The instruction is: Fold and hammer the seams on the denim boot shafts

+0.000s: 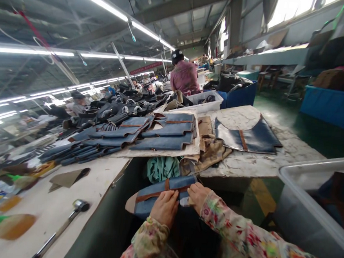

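A dark blue leather-like piece [147, 202] with brown trim strips and a pale rounded end lies over my lap, below the table edge. My left hand [165, 207] presses on its middle, fingers bent along the brown strip. At the piece's right end, my right hand [198, 195] grips the edge with closed fingers. What lies under the piece is dark and cannot be made out. Just beyond it hangs a crumpled green cloth [163, 168]. Overlapping blue panels [172, 131] with brown trim lie on the table ahead.
A hammer [73, 212] and blurred amber container with a green tip [14, 226] lie on the left table [104, 171]. Ahead right is a single blue panel [248, 135]. A white bin [316, 210] stands at my right. A co-worker [185, 75] sits further ahead.
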Tool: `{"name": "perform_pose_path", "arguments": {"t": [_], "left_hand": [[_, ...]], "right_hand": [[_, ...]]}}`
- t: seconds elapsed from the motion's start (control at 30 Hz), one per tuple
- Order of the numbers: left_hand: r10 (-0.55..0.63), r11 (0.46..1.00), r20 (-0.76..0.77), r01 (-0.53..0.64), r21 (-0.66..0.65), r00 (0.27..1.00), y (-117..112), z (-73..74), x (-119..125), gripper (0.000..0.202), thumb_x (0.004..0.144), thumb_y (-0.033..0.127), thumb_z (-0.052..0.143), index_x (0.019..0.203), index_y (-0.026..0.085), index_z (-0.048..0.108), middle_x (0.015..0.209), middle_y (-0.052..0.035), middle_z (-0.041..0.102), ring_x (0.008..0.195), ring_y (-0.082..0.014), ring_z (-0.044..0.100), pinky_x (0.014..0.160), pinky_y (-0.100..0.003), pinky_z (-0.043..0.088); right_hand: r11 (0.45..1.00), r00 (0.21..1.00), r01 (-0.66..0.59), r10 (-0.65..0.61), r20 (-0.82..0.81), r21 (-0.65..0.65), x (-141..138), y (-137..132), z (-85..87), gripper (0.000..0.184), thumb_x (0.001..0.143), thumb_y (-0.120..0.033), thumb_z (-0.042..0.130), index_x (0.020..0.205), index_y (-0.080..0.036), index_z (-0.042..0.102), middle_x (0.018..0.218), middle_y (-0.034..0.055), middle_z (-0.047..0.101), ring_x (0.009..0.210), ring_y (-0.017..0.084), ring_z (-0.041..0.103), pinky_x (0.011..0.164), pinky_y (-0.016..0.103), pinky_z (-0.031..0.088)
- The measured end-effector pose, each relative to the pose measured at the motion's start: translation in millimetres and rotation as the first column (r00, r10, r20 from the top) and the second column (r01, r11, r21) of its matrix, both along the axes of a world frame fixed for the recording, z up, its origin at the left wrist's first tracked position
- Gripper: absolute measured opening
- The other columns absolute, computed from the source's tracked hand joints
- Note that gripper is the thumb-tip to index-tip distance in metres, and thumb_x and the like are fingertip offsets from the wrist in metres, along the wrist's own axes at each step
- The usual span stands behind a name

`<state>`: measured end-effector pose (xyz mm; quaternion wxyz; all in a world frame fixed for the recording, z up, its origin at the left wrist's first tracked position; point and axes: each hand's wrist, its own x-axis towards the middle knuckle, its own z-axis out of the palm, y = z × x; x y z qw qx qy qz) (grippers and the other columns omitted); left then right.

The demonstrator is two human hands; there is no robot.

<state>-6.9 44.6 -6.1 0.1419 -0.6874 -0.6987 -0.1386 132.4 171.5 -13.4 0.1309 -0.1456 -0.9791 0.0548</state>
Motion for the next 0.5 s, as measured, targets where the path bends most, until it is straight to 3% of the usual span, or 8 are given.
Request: {"name": "perform_pose_path", "arguments": {"t": [0.1, 0.27, 0.4, 0.5], "left_hand": [[0.025, 0.999, 0.03, -0.024, -0.022, 0.999, 0, -5.9, 0, 0.036, 0.079, 0.015, 0.04, 0.112, 0.012, 0.054, 0.102, -0.0091, 0.058, 0.094, -0.0198, 0.05, 0.086, -0.034, 0.045], [0.091, 0.996, 0.127, -0.09, -0.017, 0.988, -3, -18.1, 1, 0.044, 0.075, 0.024, 0.046, 0.118, 0.018, 0.049, 0.115, -0.0049, 0.055, 0.104, -0.0223, 0.045, 0.092, -0.036, 0.038], [0.134, 0.986, 0.209, -0.151, 0.069, 0.969, -2, -27.1, 2, 0.047, 0.073, 0.032, 0.049, 0.12, 0.026, 0.046, 0.112, 0.0002, 0.056, 0.102, -0.0205, 0.046, 0.092, -0.034, 0.033], [0.154, 0.979, 0.244, -0.181, 0.091, 0.958, 1, -29.9, 2, 0.046, 0.071, 0.033, 0.05, 0.117, 0.028, 0.046, 0.107, 0.0016, 0.058, 0.099, -0.0193, 0.047, 0.089, -0.034, 0.031]], "right_hand": [[0.999, 0.999, -0.011, 0.012, -0.037, 0.032, -7, -7, -2.7, 0.021, 0.076, -0.015, 0.045, 0.094, -0.012, 0.056, 0.089, 0.0085, 0.054, 0.086, 0.02, 0.047, 0.066, 0.027, 0.044], [0.992, 0.984, -0.055, 0.072, -0.165, 0.11, -18, -11, -19.2, 0.047, 0.066, -0.013, 0.049, 0.113, -0.008, 0.05, 0.103, 0.0095, 0.054, 0.093, 0.022, 0.045, 0.075, 0.029, 0.046], [0.991, 0.978, -0.053, 0.077, -0.194, 0.122, -26, -7, -39.5, 0.053, 0.056, -0.013, 0.049, 0.109, -0.006, 0.055, 0.102, 0.0102, 0.056, 0.094, 0.024, 0.046, 0.077, 0.032, 0.047], [0.981, 0.97, -0.049, 0.092, -0.226, 0.188, -32, -6, -51.6, 0.045, 0.058, -0.011, 0.046, 0.101, -0.006, 0.06, 0.097, 0.0111, 0.059, 0.094, 0.025, 0.047, 0.08, 0.034, 0.047]]}}
